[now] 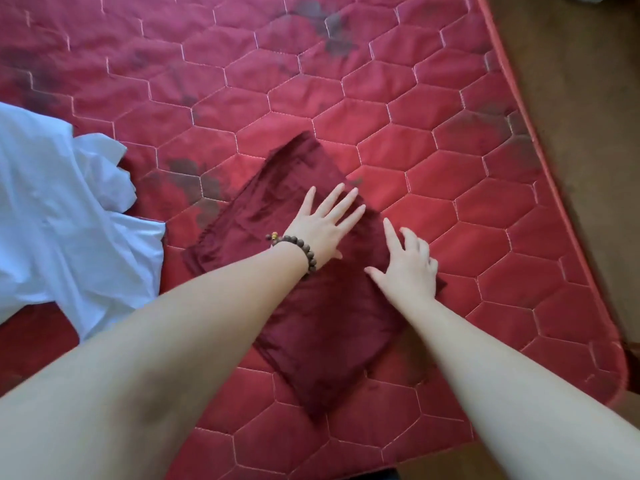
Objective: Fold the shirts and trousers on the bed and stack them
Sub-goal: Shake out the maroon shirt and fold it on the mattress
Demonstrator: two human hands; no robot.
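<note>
A dark maroon folded garment [311, 289] lay flat on the bed [450, 168], on a red quilted mattress cover stitched in a hexagon pattern. Whether it was a shirt or trousers could not be told from its folded shape. It formed a long rectangle, and its long axis ran diagonally, from the far left towards the near right, with one narrow end pointing away at the far side and the other narrow end nearest the person.

The left hand [323, 226] rested palm down on the middle of the garment, its fingers [341, 202] straight and spread wide, pressing the cloth and gripping nothing. A bracelet of brown wooden beads [298, 247] circled that wrist. The right hand [410, 268] lay just to the right of it, on the garment's right edge where the cloth met the mattress cover. Its forefinger pointed away and its thumb stretched out to the left; the other fingers were bent a little, and nothing showed held in them. The two hands were near each other but apart.

At the left of the bed, well apart from the maroon garment, a pale blue shirt [62, 230] lay unfolded and rumpled. Beyond the bed's rounded right edge was a brown floor [581, 98].
</note>
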